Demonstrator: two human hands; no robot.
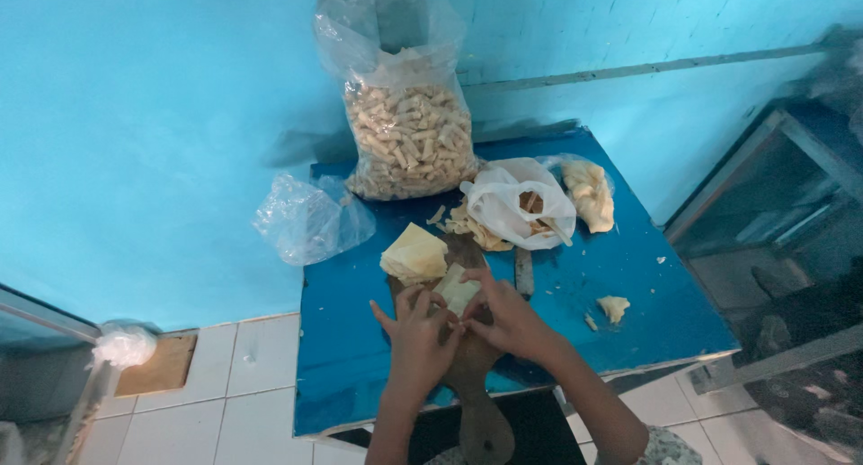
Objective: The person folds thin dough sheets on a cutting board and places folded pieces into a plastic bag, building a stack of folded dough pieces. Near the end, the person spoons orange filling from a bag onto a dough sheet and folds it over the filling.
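Observation:
Both my hands work a pale yellow pastry sheet (458, 291) on a dark wooden board (476, 402) lying on the blue table (342, 339). My left hand (415, 335) pinches the sheet's near edge with its fingertips. My right hand (508, 317) presses the same sheet from the right, fingers curled over it. A stack of yellow square wrappers (414, 254) sits just beyond my left hand. A knife (524, 272) lies on the table right of the board.
A tall clear bag of small rolled snacks (409, 141) stands at the back. A white plastic bag (517, 209), a bagged dough lump (589, 193), an empty clear bag (310, 218) and dough scraps (614, 308) lie around. White floor tiles (234, 366) lie to the left.

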